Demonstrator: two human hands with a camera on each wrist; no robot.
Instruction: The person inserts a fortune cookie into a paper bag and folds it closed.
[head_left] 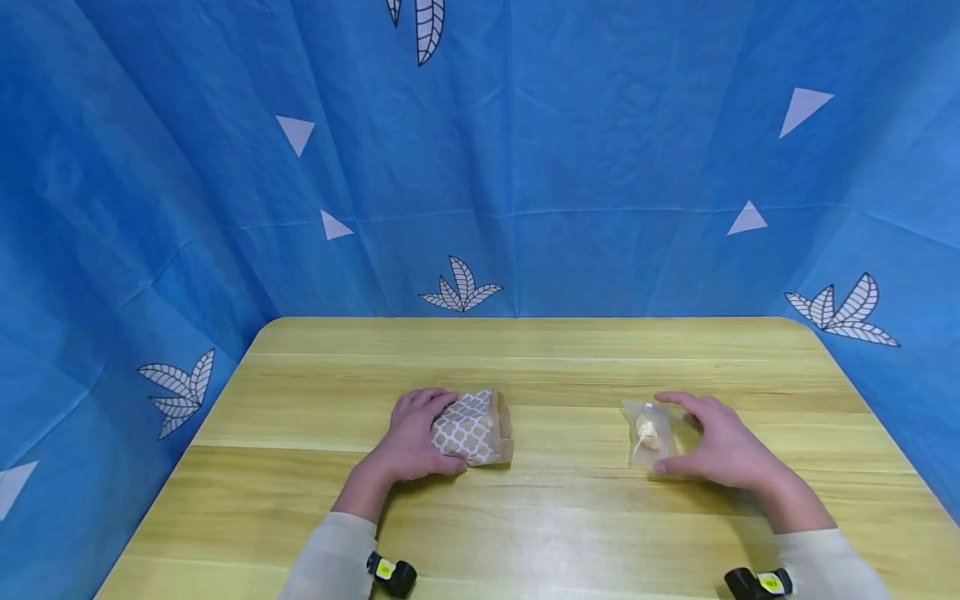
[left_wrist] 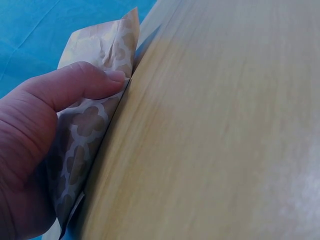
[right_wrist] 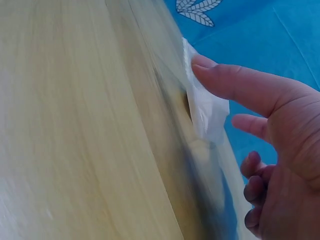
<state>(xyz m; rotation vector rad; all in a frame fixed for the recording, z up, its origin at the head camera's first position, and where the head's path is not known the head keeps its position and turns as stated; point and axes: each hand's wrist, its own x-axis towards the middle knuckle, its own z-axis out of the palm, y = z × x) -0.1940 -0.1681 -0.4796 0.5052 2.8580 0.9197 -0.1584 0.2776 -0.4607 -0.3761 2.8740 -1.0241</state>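
Observation:
A brown paper bag with a white lattice pattern lies on the table, its folded plain end to the right. My left hand grips it from the left, thumb along the near edge and fingers over the far side; the left wrist view shows the thumb pressed on the patterned paper. To the right is a small see-through packet with a pale, roundish item inside. Around its right side, my right hand is spread with thumb and index finger apart. Whether the thumb touches the packet, I cannot tell.
Both things are on a light wooden table with rounded far corners. A blue curtain with white leaf and triangle prints hangs behind it and along the sides. Black wrist cameras are worn on both wrists.

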